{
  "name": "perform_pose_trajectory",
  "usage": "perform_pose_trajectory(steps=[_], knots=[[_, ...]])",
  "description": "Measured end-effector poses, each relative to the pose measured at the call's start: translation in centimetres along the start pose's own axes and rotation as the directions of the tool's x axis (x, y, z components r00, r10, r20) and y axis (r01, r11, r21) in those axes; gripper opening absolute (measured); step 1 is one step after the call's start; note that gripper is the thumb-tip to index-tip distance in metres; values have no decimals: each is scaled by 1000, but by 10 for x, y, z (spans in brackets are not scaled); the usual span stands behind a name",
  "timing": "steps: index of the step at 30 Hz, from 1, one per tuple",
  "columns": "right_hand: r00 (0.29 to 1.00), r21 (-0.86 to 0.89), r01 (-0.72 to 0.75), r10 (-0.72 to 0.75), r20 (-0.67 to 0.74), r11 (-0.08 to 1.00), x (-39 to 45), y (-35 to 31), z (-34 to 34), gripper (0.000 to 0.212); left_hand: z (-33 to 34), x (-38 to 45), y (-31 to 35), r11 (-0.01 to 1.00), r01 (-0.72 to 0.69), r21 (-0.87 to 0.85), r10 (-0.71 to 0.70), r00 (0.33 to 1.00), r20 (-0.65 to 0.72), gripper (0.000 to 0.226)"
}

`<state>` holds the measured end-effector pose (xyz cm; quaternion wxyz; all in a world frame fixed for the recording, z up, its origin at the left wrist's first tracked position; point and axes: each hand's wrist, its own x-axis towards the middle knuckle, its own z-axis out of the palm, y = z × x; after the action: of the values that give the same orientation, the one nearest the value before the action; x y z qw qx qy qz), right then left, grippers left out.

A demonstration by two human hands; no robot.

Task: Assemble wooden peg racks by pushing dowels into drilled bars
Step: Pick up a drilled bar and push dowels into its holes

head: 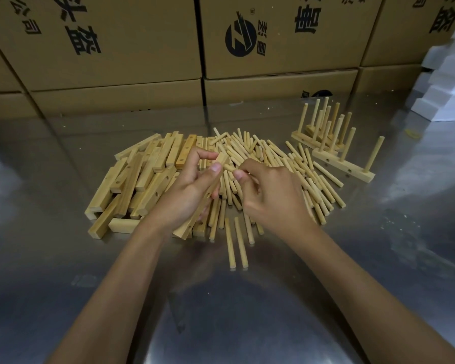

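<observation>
Head view: a pale drilled wooden bar [213, 189] is gripped in the left hand [192, 190], fingers curled round its middle, so that its upper end juts out beyond the thumb and its lower end slants down toward the shiny steel table [63, 271]. A short pale round wooden dowel [228, 168] is pinched between thumb and fingers of the right hand [267, 195], its free tip set against the bar's upper end. Behind the left hand a heap of loose drilled wooden bars [142, 177] is seen; behind and beside the right hand, a spread of loose wooden dowels [279, 164]. Finished peg racks with upright dowels [334, 143] are stood to the far right. Brown printed cardboard boxes [142, 48] are stacked behind.
</observation>
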<state>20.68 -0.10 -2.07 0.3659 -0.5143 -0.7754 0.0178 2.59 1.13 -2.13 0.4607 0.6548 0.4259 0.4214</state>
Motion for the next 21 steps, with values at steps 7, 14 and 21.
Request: perform_pose_trajectory(steps=[7, 14, 21], knots=[[883, 505, -457, 309, 353, 732, 4, -4, -6, 32, 0, 2, -4, 997, 3, 76, -7, 999, 54, 11], [998, -201, 36, -25, 60, 979, -3, -7, 3, 13, -6, 0, -1, 999, 9, 44, -12, 998, 65, 14], [729, 624, -684, 339, 594, 377, 6, -3, -9, 35, -3, -2, 3, 999, -12, 39, 7, 993, 117, 13]])
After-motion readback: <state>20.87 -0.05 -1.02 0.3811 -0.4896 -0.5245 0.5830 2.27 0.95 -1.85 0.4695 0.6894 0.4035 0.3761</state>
